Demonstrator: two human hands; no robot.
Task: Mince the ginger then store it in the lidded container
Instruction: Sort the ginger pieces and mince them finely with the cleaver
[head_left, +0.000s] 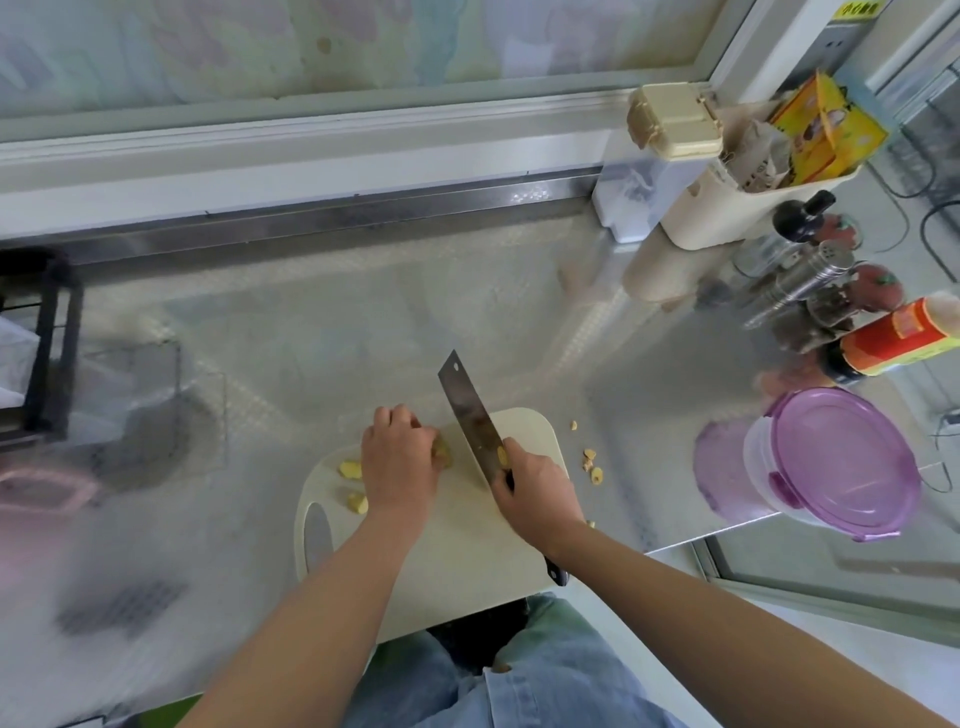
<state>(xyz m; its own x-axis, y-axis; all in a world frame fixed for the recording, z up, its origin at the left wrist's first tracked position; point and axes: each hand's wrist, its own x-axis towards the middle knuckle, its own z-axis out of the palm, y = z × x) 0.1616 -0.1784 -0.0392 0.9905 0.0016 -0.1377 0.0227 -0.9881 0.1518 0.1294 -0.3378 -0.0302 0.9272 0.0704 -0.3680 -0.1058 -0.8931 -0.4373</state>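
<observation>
A cream cutting board (441, 551) lies on the steel counter in front of me. My left hand (397, 465) holds a piece of ginger (442, 453) down on the board, fingers curled over it. My right hand (537, 496) grips the handle of a cleaver (470, 415), whose blade stands just right of the ginger; a slice sticks to the blade. Two ginger chunks (352, 486) lie left of my left hand. Ginger scraps (591, 465) lie on the counter right of the board. A clear container with a purple lid (836, 465) stands at the right, lid on.
Bottles, a shaker (800, 283) and a red-labelled sauce bottle (893, 343) crowd the back right, next to a cream holder (727, 208). A black rack (41, 348) stands at the left edge. The counter's corner ends just below the container.
</observation>
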